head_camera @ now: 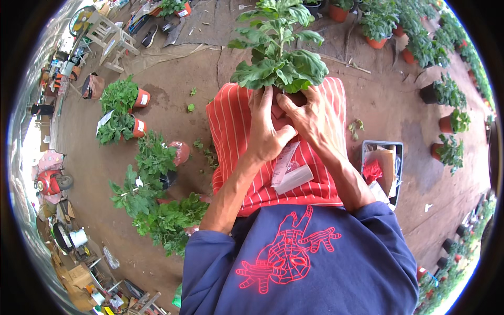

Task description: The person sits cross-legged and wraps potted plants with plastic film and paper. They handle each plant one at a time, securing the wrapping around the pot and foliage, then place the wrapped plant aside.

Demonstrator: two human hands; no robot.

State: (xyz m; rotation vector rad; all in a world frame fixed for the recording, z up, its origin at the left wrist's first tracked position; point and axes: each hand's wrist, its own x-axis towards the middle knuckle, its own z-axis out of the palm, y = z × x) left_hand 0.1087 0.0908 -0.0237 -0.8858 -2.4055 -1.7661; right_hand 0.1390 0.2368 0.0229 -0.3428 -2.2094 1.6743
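Observation:
A leafy green potted plant (277,59) stands upright before me, between my knees. Both hands are on its reddish pot (280,114), just under the lowest leaves. My left hand (265,132) wraps the near left side, its thumb across the front. On the right side, my right hand (309,112) presses its fingers near the rim. The hands and leaves hide much of the pot. White paper slips (293,179) and a scrap of clear plastic lie on the red striped cloth (232,130) over my lap.
A grey crate (382,142) with cardboard and red material stands to my right. Potted plants (153,157) are grouped at my left; more line the far right. A wooden chair (114,41) stands at the upper left. Fallen leaves (356,128) lie on the dirt floor.

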